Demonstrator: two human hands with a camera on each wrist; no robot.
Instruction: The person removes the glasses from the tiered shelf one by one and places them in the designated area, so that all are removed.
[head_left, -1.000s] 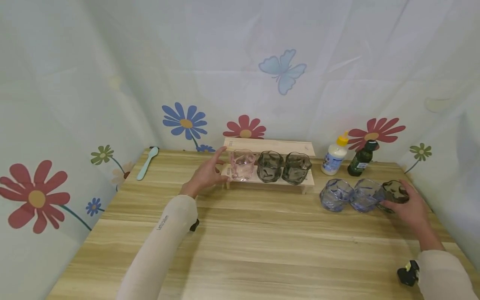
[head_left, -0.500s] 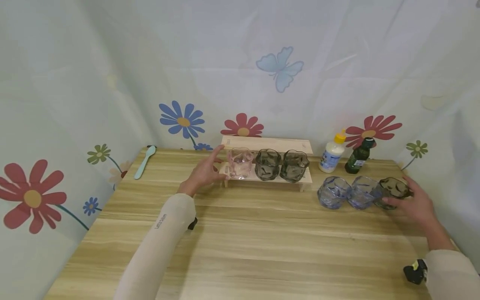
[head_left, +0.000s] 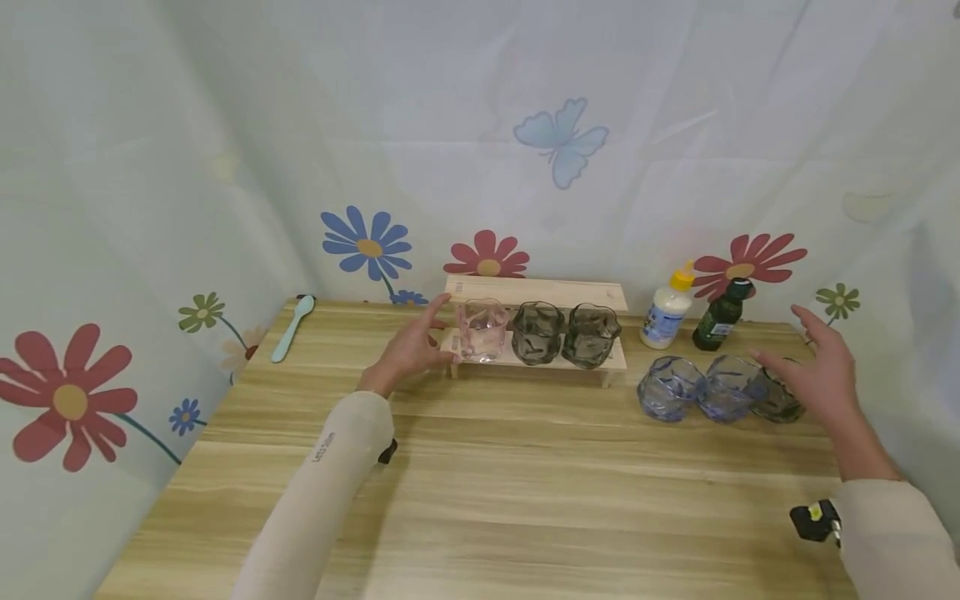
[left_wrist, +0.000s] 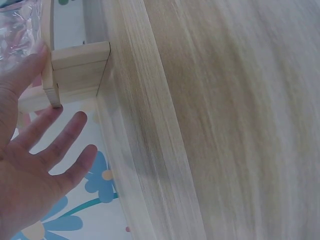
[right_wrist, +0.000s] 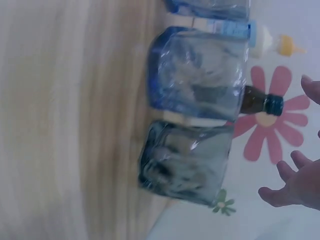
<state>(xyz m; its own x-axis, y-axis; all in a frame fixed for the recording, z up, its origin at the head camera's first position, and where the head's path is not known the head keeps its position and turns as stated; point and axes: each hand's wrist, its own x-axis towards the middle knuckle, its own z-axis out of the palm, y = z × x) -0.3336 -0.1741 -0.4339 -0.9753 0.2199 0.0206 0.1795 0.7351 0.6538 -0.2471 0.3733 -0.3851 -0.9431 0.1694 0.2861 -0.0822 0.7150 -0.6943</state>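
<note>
My left hand (head_left: 408,348) is at the left end of a two-step wooden rack (head_left: 536,292), fingers spread. In the left wrist view its thumb and a fingertip touch the rack's end (left_wrist: 50,82). On the lower step stand a pink glass (head_left: 483,331) and two grey glasses, one mid-rack (head_left: 537,333) and one at the right (head_left: 591,336). My right hand (head_left: 825,371) hovers with spread fingers over a third grey glass (head_left: 780,402), partly hiding it, and holds nothing. Beside that glass two blue glasses, an outer one (head_left: 670,389) and an inner one (head_left: 727,388), stand in a row.
Behind the blue glasses stand a white bottle with a yellow cap (head_left: 666,312) and a dark green bottle (head_left: 722,317). A mint spoon (head_left: 293,329) lies at the far left of the wooden table (head_left: 525,500). A flower-printed curtain (head_left: 420,150) hangs behind.
My right hand has let go of the grey glass at the right and risen above it, its fingers spreading. The left hand stays at the rack's end.
</note>
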